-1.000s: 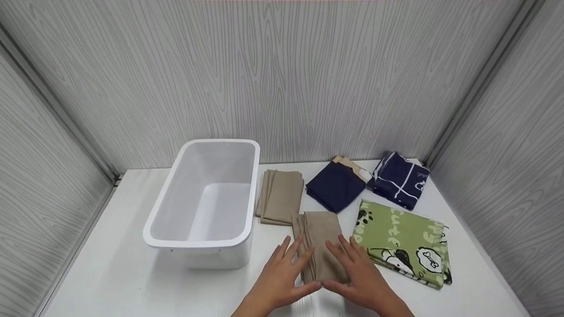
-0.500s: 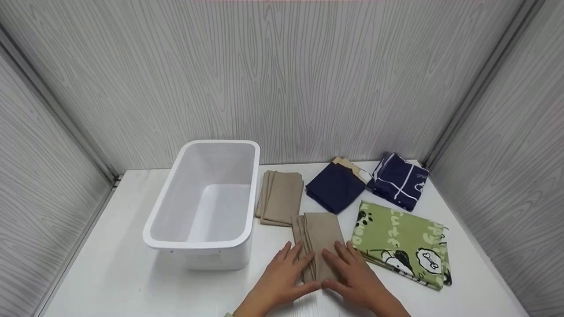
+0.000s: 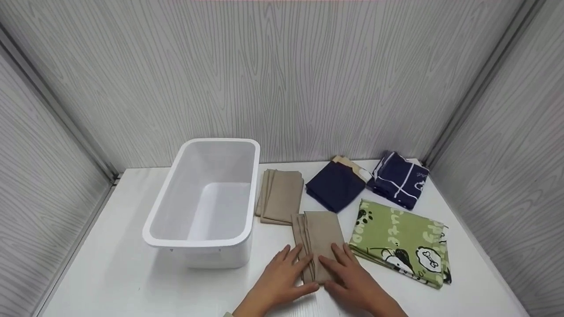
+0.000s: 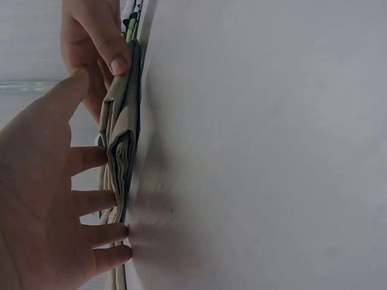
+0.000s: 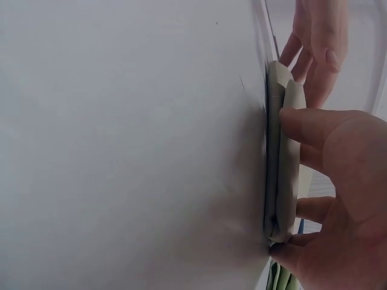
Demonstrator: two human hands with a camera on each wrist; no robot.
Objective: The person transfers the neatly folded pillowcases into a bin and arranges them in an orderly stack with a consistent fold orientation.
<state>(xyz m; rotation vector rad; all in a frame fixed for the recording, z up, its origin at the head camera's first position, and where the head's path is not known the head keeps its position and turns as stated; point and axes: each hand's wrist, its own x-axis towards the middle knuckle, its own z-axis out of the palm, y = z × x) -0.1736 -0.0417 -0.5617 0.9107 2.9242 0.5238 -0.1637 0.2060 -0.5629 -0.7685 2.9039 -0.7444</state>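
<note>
The table (image 3: 110,273) bears beige cloths (image 3: 325,233) and a bin (image 3: 196,243), its floor (image 3: 222,207) showing.

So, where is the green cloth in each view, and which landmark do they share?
Head: green cloth, lower right.
Left wrist: green cloth, a sliver at top, left of centre.
Right wrist: green cloth, bottom edge, right of centre.
Shared landmark: tan cloth by left hand and right hand.

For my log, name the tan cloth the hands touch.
The front tan cloth, touched by left hand and right hand; the back tan cloth lies untouched beside the bin.
</note>
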